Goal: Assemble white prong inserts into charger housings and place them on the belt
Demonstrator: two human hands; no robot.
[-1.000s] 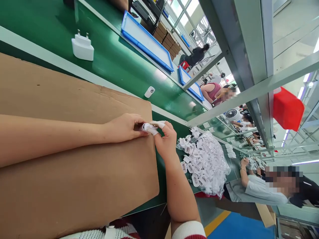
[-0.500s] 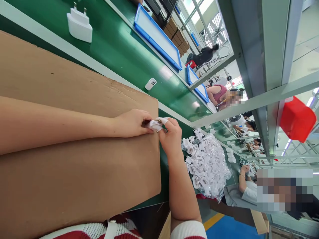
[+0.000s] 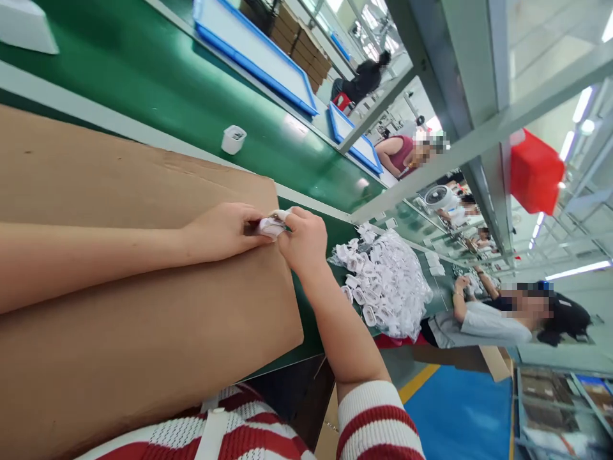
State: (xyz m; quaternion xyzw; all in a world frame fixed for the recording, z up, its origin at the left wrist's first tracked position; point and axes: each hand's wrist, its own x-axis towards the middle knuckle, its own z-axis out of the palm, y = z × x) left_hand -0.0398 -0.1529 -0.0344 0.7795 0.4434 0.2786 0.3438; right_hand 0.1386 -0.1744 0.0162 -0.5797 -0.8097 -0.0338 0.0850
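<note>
My left hand [image 3: 223, 231] reaches in from the left, its thumb and fingers closed on one end of a small white plastic charger housing [image 3: 271, 227]. From the other side my right hand [image 3: 304, 239] pinches the same piece. A white covering appears to wrap a right fingertip. The fingers hide much of the housing, so its inside cannot be made out. Both hands are above the edge of a brown cardboard sheet [image 3: 143, 332]. To the right of my right hand lies a heap of white charger housings [image 3: 368, 281] in a clear plastic bag.
On the green conveyor belt [image 3: 172, 115] are a white charger part [image 3: 234, 139] and a larger white charger [image 3: 26, 25]. Blue-rimmed trays [image 3: 258, 57] line its far side. A grey metal frame [image 3: 431, 156] crosses overhead beside a red bin [image 3: 536, 171]. A co-worker [image 3: 498, 322] sits at right.
The view has shifted, so hands and bench appear further left. Both hands keep hold of the housing. The charger parts on the belt have shifted left in view.
</note>
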